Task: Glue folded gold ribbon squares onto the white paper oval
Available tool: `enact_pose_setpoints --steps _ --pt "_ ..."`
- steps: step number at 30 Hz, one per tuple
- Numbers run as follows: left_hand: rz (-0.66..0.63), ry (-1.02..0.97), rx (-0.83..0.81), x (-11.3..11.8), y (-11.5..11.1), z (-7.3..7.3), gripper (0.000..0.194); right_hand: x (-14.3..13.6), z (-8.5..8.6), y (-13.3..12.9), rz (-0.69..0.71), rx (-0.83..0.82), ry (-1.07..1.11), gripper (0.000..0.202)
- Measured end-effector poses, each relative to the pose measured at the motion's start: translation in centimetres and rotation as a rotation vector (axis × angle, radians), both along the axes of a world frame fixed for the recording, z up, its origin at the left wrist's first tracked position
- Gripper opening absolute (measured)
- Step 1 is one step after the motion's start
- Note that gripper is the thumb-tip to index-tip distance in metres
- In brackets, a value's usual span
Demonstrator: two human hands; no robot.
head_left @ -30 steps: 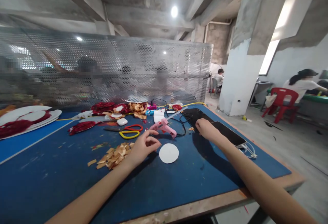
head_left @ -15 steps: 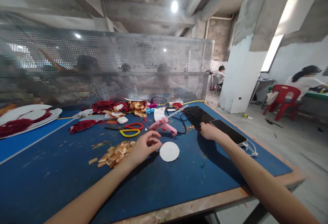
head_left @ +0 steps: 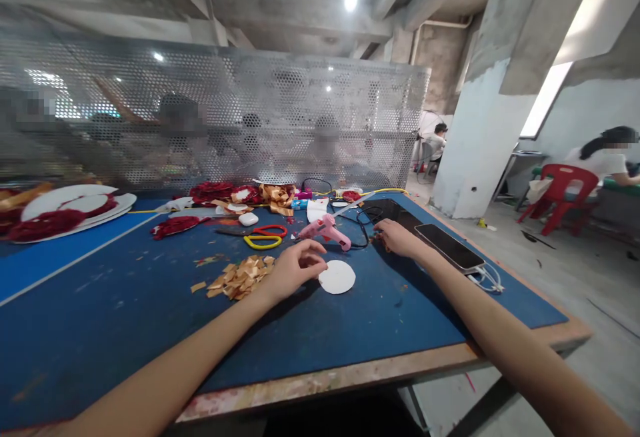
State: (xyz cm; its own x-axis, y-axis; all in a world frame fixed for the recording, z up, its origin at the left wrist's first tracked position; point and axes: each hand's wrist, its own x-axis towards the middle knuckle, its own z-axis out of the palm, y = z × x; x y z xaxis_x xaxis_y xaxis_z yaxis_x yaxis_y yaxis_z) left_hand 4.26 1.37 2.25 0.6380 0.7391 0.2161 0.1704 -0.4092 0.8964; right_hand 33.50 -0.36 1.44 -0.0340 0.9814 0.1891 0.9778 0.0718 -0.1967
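My left hand rests over the mat with fingers curved and thumb apart, holding nothing. Its fingertips are at the left edge of a round white disc; whether they touch it I cannot tell. Just behind the disc lies a pink hot glue gun with a clear glue stick in its back. My right hand is low by the near left edge of a black tablet, fingers bent loosely and pointing down and left, with no object visible in them. Small brown scraps lie partly hidden under those fingers.
Gold fabric pieces lie in a pile left of my left hand. Beyond them are red-and-yellow scissors and a white earphone case. A phone with a white cable lies right. White boards with dark red material stand far left. A perforated metal screen rises behind.
My right hand has moved left, off the tablet's edge towards the brown scraps and the glue gun's cable. My left hand stays by the disc. The view has shifted slightly.
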Motion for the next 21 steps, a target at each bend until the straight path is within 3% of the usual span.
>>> enact_pose_setpoints --steps 5,9,13,21 --pt "-0.033 0.021 -0.002 0.0 -0.2 0.1 0.022 0.3 0.1 -0.4 0.138 -0.075 0.015 0.045" --pt "-0.039 0.02 0.008 0.1 -0.3 0.3 0.022 0.9 1.0 -1.3 0.117 -0.114 0.038 0.036" --pt "-0.054 0.032 0.004 0.1 -0.2 0.3 0.021 0.7 1.3 -1.5 0.078 -0.049 0.041 0.037" --pt "-0.08 0.046 -0.047 0.1 -0.3 0.4 0.025 0.0 1.0 -1.4 0.24 -0.075 0.02 0.045"
